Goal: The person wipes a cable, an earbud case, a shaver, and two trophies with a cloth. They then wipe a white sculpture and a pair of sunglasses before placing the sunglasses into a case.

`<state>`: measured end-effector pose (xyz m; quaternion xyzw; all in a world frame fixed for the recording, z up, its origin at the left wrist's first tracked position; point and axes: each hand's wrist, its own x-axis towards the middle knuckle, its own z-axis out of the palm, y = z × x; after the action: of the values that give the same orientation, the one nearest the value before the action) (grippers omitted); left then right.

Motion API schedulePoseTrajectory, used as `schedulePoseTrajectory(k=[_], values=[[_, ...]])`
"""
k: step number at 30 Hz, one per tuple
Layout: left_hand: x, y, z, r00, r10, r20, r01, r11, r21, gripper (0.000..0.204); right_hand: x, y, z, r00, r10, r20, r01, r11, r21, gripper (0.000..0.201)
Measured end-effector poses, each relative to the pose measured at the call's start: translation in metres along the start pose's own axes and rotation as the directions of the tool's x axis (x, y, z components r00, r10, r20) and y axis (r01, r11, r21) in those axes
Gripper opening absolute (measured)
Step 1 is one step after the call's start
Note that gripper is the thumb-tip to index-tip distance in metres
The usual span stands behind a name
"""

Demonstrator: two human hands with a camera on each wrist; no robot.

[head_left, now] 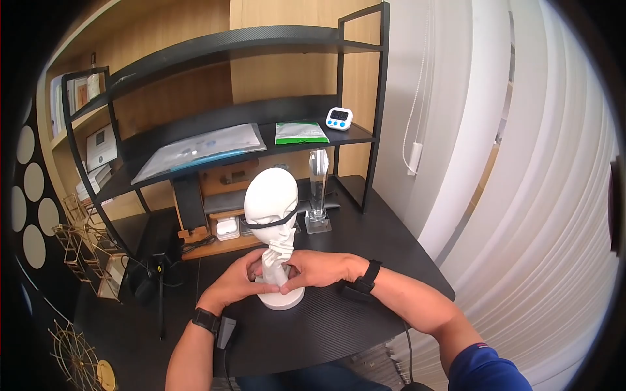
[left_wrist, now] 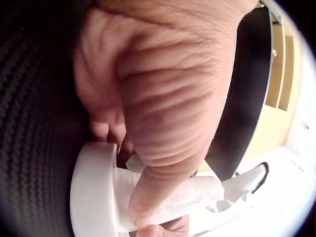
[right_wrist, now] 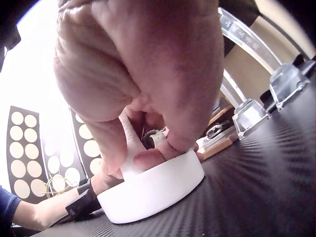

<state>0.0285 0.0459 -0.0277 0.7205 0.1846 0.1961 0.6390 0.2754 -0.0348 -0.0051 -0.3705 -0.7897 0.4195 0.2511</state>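
Observation:
A white mannequin head [head_left: 267,199] stands upright on a round white base [head_left: 282,302] on the black desk. A thin black band crosses its face, and pale folds gather below the chin. From the left side, my left hand [head_left: 238,281] grips the stem [left_wrist: 182,197] low down, its thumb along the front. My right hand [head_left: 324,270] holds the same stem from the right. Both thumbs meet just above the base, and most other fingers are hidden behind. Between the fingers in the right wrist view shows a small greyish, rough-edged piece [right_wrist: 157,138]; I cannot tell what it is.
Behind the head stands a clear crystal trophy [head_left: 318,195]. A black shelf rack [head_left: 358,133] bears a white timer [head_left: 339,119], a green-edged packet [head_left: 300,133] and a plastic folder [head_left: 202,148]. Gold wire ornaments [head_left: 81,251] stand at left; white curtains [head_left: 521,228] hang at right.

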Motion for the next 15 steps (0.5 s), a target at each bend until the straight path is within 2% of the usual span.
schedulePoseTrajectory(k=[2,5,8,10,11,13,15], values=[[0.0,-0.004,0.0,1.0,0.02,0.013,-0.019,0.999,-0.038,0.091,-0.001,-0.003,0.002,0.999,-0.031,-0.007,0.032,0.999,0.037,0.059],[0.001,-0.004,-0.001,1.0,0.003,-0.001,-0.003,0.998,-0.065,0.092,-0.004,-0.021,-0.001,0.999,0.04,-0.015,-0.039,0.997,0.072,0.065],[0.003,-0.013,-0.006,1.0,-0.005,-0.013,0.004,0.996,-0.087,0.092,-0.003,-0.02,0.0,0.996,0.071,-0.055,-0.072,0.997,-0.02,0.067],[0.004,-0.017,-0.009,1.0,0.013,-0.018,-0.015,0.992,-0.128,0.091,-0.001,-0.015,0.003,0.985,-0.012,-0.174,-0.003,0.996,-0.086,0.071],[0.004,-0.015,-0.009,1.0,0.016,-0.018,-0.018,0.992,-0.124,0.091,-0.001,-0.016,0.002,0.984,-0.017,-0.176,0.001,0.996,-0.089,0.071],[0.002,-0.01,-0.006,1.0,0.008,-0.027,-0.012,0.989,-0.147,0.088,0.0,-0.016,0.003,0.962,0.013,-0.273,-0.111,0.931,-0.349,0.056],[0.003,-0.007,-0.003,1.0,0.024,-0.008,-0.025,0.989,-0.147,0.086,0.0,-0.017,0.005,0.949,-0.038,-0.314,-0.078,0.934,-0.35,0.057]])
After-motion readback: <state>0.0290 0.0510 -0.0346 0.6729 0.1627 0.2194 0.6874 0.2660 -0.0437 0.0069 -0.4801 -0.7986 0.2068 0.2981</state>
